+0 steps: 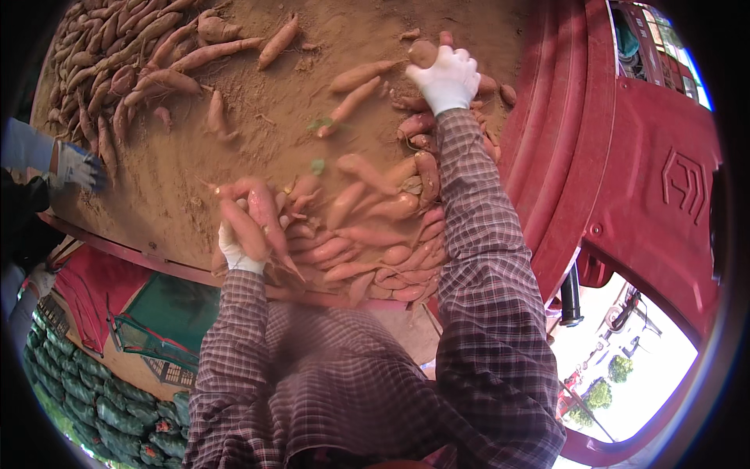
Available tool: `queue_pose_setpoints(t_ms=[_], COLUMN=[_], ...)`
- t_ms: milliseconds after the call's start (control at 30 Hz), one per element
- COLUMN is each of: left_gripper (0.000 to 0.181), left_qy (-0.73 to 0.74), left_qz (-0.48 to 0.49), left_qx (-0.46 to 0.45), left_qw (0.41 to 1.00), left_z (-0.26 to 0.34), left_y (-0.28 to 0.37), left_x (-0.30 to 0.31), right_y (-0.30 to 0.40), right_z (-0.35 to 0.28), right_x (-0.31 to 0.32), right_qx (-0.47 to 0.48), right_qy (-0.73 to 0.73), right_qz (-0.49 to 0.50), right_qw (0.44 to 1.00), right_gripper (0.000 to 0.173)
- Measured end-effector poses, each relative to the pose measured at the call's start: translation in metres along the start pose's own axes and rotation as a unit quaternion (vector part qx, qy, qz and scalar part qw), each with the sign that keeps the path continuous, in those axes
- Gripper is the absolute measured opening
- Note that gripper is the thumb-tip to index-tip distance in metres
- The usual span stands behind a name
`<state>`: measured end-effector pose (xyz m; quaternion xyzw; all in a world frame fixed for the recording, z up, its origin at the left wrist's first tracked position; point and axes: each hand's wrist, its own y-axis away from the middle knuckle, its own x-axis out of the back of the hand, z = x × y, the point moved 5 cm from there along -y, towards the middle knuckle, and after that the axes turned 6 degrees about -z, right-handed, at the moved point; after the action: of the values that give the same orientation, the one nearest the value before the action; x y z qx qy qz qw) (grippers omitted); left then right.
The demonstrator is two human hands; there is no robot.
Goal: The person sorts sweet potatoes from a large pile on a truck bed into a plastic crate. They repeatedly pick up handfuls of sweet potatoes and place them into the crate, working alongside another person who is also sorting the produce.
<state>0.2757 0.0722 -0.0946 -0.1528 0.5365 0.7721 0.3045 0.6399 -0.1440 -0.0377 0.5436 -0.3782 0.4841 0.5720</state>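
Sweet potatoes [375,237] lie in a pile on a dusty truck bed [170,193] before me. My left hand [240,246], in a white glove, is at the near left of this pile and holds sweet potatoes [266,214]; they cover most of its fingers. Reaching to the far right, my right hand [446,79], gloved in white too, is on a roundish sweet potato [423,54], with the tip of another at its fingertips. Two long sweet potatoes [351,105] lie left of it. More sweet potatoes are partly hidden under my right forearm.
A larger heap of sweet potatoes [99,64] fills the far left. Beside it is another person's gloved hand [79,167]. A red ribbed metal panel [562,135] bounds the right side. Below left stand a green mesh-sided container [170,316], a red cloth [96,290] and stacked dark green bags [105,404].
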Motion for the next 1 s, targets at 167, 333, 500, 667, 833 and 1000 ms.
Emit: queue_pose_setpoints(t_ms=[167,333,500,667,833,1000], left_gripper=[0.066,0.055,0.04,0.044,0.042,0.033], left_qy=[0.039,-0.071,0.165,0.326,0.314,0.412], left_qz=[-0.058,0.025,-0.157,-0.19,-0.108,-0.091], left_qx=[-0.007,-0.098,-0.012,0.031,-0.125,-0.281], left_qw=[0.998,0.992,0.974,0.926,0.935,0.862], left_z=[-0.006,-0.01,-0.023,-0.019,0.037,0.146], left_y=[-0.022,-0.032,-0.037,0.012,0.092,0.162], left_x=[0.036,0.07,0.075,0.073,0.09,0.205], right_y=[-0.042,-0.005,0.045,0.151,0.243,0.36], right_z=[0.041,0.026,0.039,0.018,0.057,-0.027], right_x=[-0.042,-0.052,-0.02,-0.016,-0.123,-0.115], right_qx=[-0.048,-0.004,0.125,0.082,-0.031,0.094], right_qy=[-0.061,-0.068,-0.283,-0.776,-0.8,-0.746], right_qz=[-0.106,-0.069,0.185,-0.179,-0.304,-0.483], right_qw=[0.991,0.995,0.933,0.6,0.516,0.448], right_gripper=[0.078,0.075,0.074,0.056,0.076,0.1])
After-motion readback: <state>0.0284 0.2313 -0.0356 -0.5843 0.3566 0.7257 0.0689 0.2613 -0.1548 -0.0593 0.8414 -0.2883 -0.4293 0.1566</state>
